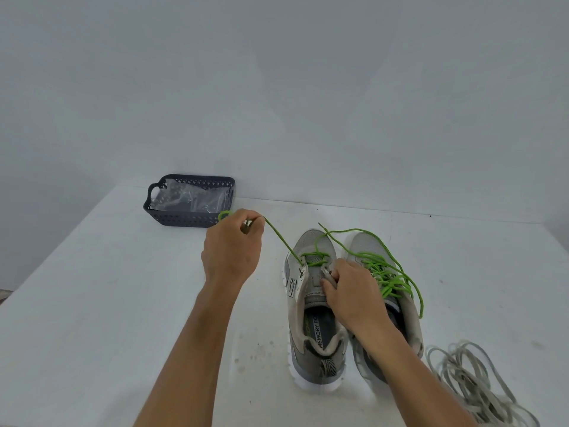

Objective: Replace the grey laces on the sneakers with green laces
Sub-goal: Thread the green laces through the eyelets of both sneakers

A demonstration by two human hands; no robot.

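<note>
While the right hand (351,291) grips the grey mesh sneaker (314,306), the left hand (232,245) pinches its thin green lace (281,241) tight.

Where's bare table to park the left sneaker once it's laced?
Free: the table left of the left sneaker, below the basket; also the far right strip beyond the right sneaker. Crowded: near right, where the grey laces lie piled.
</note>
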